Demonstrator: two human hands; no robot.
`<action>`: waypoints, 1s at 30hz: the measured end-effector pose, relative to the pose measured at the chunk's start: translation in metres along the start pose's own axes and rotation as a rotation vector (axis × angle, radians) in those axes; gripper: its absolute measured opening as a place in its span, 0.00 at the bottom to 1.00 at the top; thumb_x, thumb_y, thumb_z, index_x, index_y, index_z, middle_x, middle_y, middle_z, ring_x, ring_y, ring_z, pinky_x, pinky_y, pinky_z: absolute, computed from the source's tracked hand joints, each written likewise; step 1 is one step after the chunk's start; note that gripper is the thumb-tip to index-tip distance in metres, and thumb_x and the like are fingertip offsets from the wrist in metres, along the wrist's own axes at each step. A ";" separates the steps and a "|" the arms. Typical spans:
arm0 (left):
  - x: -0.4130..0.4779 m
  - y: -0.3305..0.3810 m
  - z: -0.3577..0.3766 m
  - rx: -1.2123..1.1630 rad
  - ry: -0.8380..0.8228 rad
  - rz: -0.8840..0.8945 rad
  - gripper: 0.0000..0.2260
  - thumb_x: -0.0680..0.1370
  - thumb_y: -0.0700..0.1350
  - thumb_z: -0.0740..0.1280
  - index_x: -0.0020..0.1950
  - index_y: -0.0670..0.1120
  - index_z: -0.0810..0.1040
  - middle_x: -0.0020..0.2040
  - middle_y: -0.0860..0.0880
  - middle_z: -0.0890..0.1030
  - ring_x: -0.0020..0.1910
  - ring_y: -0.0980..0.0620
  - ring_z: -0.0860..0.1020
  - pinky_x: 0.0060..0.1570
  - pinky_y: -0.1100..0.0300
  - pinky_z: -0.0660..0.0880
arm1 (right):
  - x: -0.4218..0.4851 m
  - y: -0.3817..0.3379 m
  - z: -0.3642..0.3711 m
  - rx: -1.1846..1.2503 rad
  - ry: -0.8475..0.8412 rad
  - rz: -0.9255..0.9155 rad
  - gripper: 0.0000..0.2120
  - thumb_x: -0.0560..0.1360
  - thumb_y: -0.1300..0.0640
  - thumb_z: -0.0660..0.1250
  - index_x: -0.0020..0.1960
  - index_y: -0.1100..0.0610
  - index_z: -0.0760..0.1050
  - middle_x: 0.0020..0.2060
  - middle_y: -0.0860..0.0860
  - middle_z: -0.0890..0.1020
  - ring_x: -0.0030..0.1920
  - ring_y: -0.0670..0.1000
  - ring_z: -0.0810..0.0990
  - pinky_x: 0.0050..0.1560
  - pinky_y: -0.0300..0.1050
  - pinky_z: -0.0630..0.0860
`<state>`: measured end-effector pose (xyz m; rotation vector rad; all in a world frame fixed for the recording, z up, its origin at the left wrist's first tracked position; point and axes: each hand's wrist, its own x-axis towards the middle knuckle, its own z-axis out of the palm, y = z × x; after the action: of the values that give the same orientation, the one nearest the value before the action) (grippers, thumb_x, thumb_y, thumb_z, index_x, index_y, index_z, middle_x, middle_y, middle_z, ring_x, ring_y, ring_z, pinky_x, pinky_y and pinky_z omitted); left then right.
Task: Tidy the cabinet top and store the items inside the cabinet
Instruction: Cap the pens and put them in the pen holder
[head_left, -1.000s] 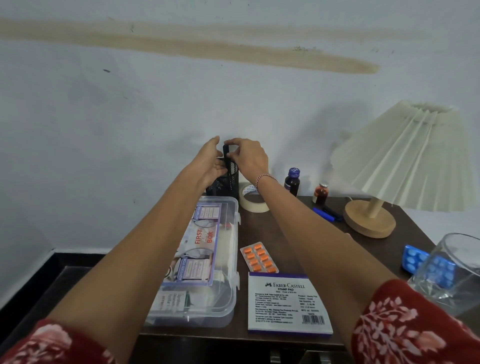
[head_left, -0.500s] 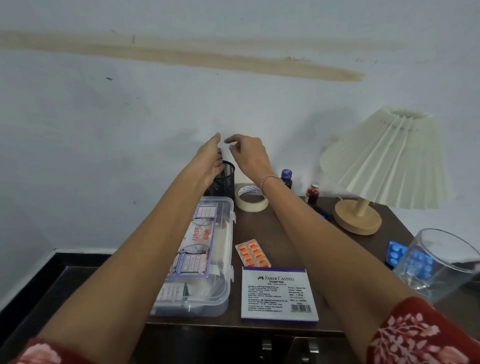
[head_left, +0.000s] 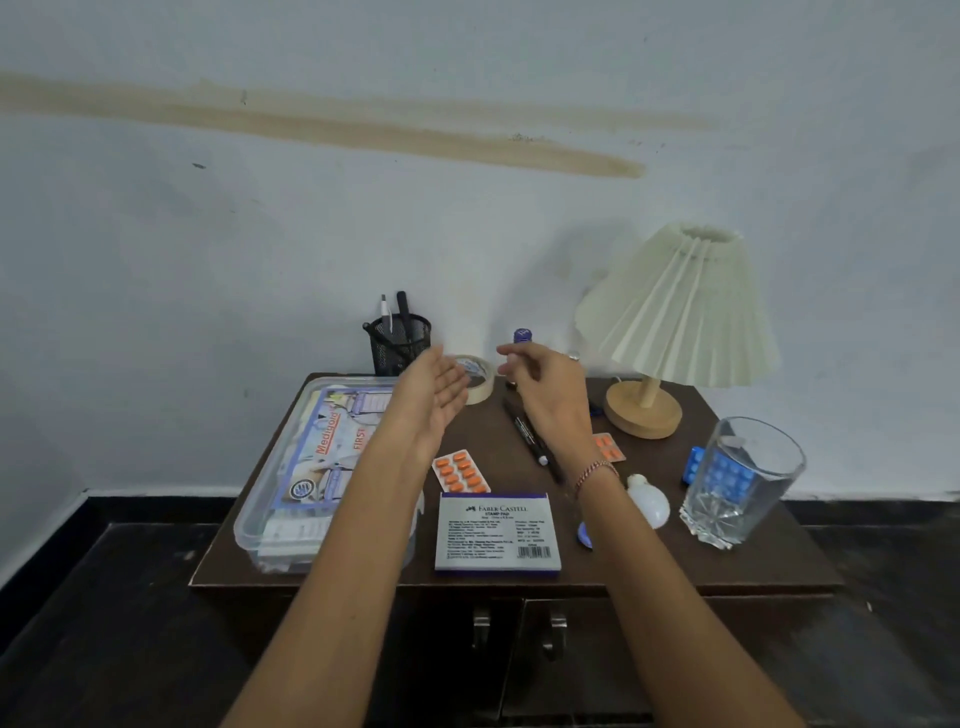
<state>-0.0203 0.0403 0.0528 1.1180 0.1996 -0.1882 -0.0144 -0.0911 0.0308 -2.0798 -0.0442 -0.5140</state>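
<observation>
Head view: black marker (head_left: 531, 440) lies loose on cabinet top (head_left: 649, 551), under right hand (head_left: 545, 387). Both hands empty, fingers spread; left hand (head_left: 434, 392) hovers beside tape roll (head_left: 475, 378). Pinch mid-barrel, lift clear of pill strip (head_left: 461, 472), drop into pen holder (head_left: 397, 344).

Both hands have come away from the black mesh pen holder (head_left: 397, 345) at the back of the surface (head_left: 519, 574) — a second ago they were bunched at its rim. Now the left hand (head_left: 434, 397) hangs palm-open and the right hand (head_left: 545, 384) loosely curled, both empty, nearer the person — the holder stands uncovered with pens upright inside.
</observation>
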 end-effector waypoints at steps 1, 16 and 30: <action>0.000 -0.005 0.003 -0.002 -0.003 -0.016 0.22 0.82 0.48 0.56 0.71 0.35 0.66 0.68 0.38 0.72 0.67 0.44 0.71 0.64 0.56 0.69 | -0.001 0.004 -0.004 0.017 0.002 0.025 0.12 0.79 0.59 0.59 0.58 0.56 0.79 0.50 0.54 0.84 0.51 0.49 0.82 0.56 0.45 0.78; 0.031 -0.061 0.035 0.018 0.071 -0.238 0.21 0.80 0.47 0.60 0.68 0.34 0.67 0.65 0.35 0.72 0.65 0.41 0.72 0.64 0.54 0.71 | 0.003 0.062 -0.026 -0.134 -0.170 0.371 0.10 0.76 0.67 0.61 0.51 0.58 0.79 0.45 0.57 0.83 0.48 0.53 0.83 0.57 0.50 0.79; 0.057 -0.075 0.037 0.256 0.175 -0.204 0.11 0.79 0.49 0.62 0.43 0.43 0.69 0.39 0.44 0.71 0.37 0.50 0.72 0.39 0.60 0.74 | 0.008 0.057 -0.003 -0.317 -0.245 0.264 0.11 0.76 0.66 0.65 0.57 0.59 0.76 0.52 0.55 0.82 0.55 0.52 0.79 0.53 0.41 0.72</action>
<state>0.0189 -0.0276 -0.0110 1.3697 0.4563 -0.3044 0.0046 -0.1258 -0.0110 -2.4034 0.1776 -0.1073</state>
